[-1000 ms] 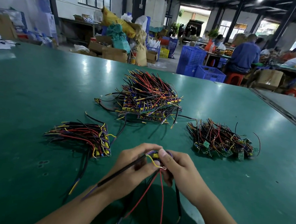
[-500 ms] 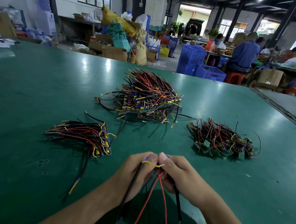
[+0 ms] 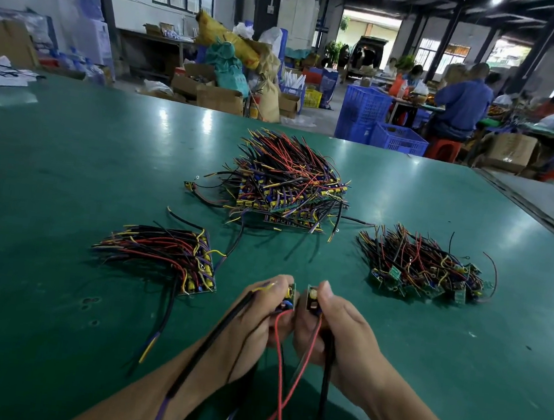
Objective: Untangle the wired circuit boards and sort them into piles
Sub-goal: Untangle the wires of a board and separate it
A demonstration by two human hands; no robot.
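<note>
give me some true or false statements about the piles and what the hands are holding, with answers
1. The left hand grips the left board and the right hand grips the right board. True.
2. Two piles of wired boards lie on the green table. False: three do, the left pile, the middle pile and the right pile.
3. The right pile shows green boards. True.
4. The left pile is the largest. False: the middle pile, farthest from the hands, is the largest.
5. The red wires hanging from the held boards cross below the hands. True.
</note>
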